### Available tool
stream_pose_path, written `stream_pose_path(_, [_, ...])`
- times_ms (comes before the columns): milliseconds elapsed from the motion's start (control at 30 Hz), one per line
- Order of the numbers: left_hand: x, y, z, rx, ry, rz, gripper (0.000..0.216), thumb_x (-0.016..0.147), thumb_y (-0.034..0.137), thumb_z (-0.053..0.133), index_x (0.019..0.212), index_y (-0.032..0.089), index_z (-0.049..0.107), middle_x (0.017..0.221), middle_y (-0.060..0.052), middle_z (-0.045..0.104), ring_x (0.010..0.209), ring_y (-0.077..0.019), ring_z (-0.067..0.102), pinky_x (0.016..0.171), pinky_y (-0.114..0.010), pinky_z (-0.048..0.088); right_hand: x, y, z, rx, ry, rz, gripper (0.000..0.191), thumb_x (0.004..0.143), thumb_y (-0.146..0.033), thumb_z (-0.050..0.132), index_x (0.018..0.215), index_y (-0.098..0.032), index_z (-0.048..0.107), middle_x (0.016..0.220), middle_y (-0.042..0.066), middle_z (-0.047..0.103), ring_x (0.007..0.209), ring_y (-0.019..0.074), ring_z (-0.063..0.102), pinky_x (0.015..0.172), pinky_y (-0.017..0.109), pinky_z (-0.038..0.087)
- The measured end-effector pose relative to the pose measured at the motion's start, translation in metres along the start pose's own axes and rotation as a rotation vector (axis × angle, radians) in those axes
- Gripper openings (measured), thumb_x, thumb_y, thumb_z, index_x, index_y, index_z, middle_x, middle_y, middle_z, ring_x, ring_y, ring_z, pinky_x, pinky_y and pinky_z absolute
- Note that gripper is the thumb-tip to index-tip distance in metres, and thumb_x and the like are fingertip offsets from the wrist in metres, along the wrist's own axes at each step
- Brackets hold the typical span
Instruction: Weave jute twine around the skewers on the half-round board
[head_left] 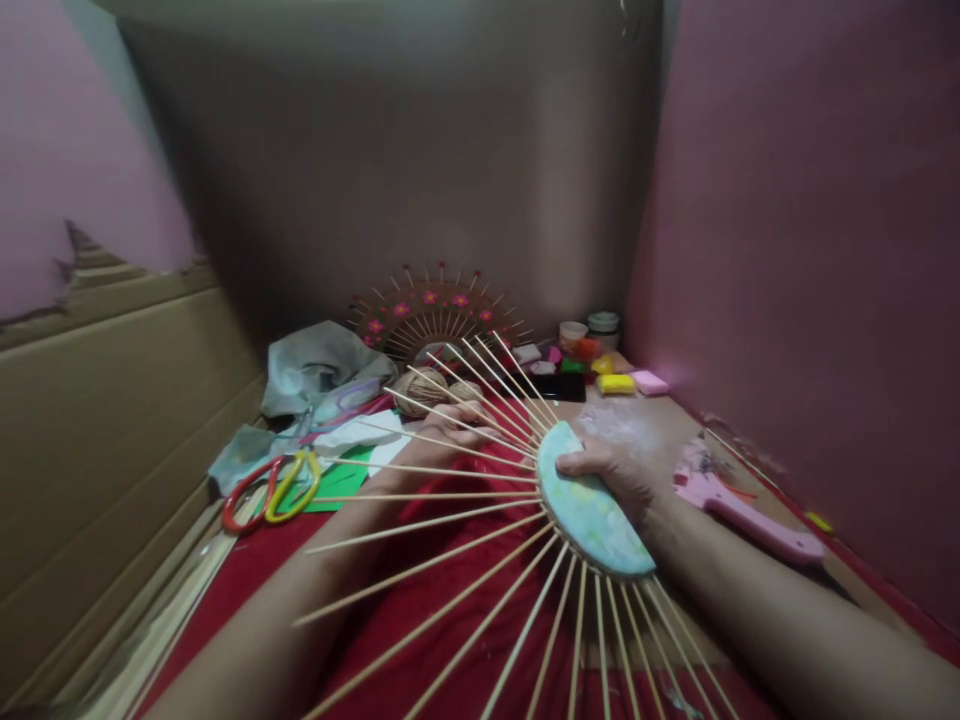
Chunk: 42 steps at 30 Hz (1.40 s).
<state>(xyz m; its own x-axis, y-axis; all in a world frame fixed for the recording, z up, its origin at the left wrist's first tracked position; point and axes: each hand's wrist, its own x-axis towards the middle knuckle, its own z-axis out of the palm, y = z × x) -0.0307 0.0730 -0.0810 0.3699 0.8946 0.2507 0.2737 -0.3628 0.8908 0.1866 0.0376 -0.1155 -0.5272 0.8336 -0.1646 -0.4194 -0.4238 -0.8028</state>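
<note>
A pale blue-green half-disc (589, 510) with several thin wooden skewers (450, 520) fanning out from its curved edge is tilted up in front of me. My right hand (611, 475) grips the half-disc from behind, thumb on its upper rim. My left hand (450, 428) lies behind the upper skewers, fingers curled near them; what it grips is hidden. A ball of brown twine (420, 388) sits just beyond the left hand.
Red-and-yellow scissors (271, 488) lie on green paper at left. A pink glue gun (742, 515) lies at right. A finished flowered skewer fan (435, 310) leans on the back wall beside clay blocks (616, 383), jars and crumpled cloth (315, 370). Cardboard walls enclose the space.
</note>
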Motion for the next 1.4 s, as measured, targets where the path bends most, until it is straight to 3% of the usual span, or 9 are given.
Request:
stream_pose_path(100, [0.004, -0.001, -0.01, 0.019, -0.053, -0.063, 0.014, 0.068, 0.023, 0.065, 0.073, 0.011, 0.066, 0.074, -0.006, 0.062, 0.067, -0.0163, 0.055, 0.065, -0.028, 0.044, 0.001, 0.0, -0.002, -0.004, -0.032, 0.006, 0.029, 0.06, -0.01, 0.062, 0.089, -0.01, 0.061, 0.063, 0.006, 0.068, 0.052, 0.0162, 0.063, 0.052, 0.026, 0.052])
stream_pose_path(333, [0.002, -0.004, -0.047, -0.033, -0.045, -0.155, 0.014, 0.064, 0.02, 0.068, 0.076, 0.012, 0.067, 0.067, -0.004, 0.062, 0.059, -0.0131, 0.054, 0.055, -0.024, 0.042, 0.002, 0.0, -0.002, 0.007, -0.041, 0.013, 0.025, 0.06, -0.01, 0.063, 0.085, -0.011, 0.059, 0.063, 0.005, 0.068, 0.051, 0.0151, 0.062, 0.051, 0.024, 0.051])
stream_pose_path(567, [-0.004, -0.008, -0.08, -0.142, 0.019, -0.134, 0.008, 0.061, 0.013, 0.069, 0.066, 0.013, 0.063, 0.061, -0.001, 0.056, 0.051, -0.0094, 0.051, 0.047, -0.021, 0.038, 0.001, 0.0, -0.001, -0.006, -0.003, 0.02, 0.02, 0.06, -0.011, 0.063, 0.079, -0.013, 0.057, 0.06, 0.004, 0.066, 0.051, 0.0154, 0.062, 0.052, 0.026, 0.051])
stream_pose_path(900, [-0.007, -0.012, -0.091, -0.274, 0.05, -0.089, 0.008, 0.061, 0.012, 0.069, 0.067, 0.012, 0.063, 0.072, -0.003, 0.057, 0.058, -0.0102, 0.055, 0.052, -0.021, 0.042, -0.002, -0.003, 0.006, -0.046, 0.083, 0.12, 0.015, 0.058, -0.013, 0.061, 0.073, -0.013, 0.057, 0.055, 0.003, 0.065, 0.047, 0.0148, 0.061, 0.048, 0.023, 0.049])
stream_pose_path(1400, [-0.002, -0.012, -0.093, -0.294, 0.273, 0.007, 0.015, 0.063, 0.02, 0.071, 0.068, 0.013, 0.059, 0.053, 0.003, 0.056, 0.047, -0.008, 0.052, 0.05, -0.021, 0.04, -0.004, -0.003, 0.01, -0.037, 0.119, 0.14, 0.011, 0.061, -0.011, 0.061, 0.069, -0.015, 0.057, 0.058, 0.006, 0.066, 0.049, 0.0178, 0.062, 0.051, 0.028, 0.051])
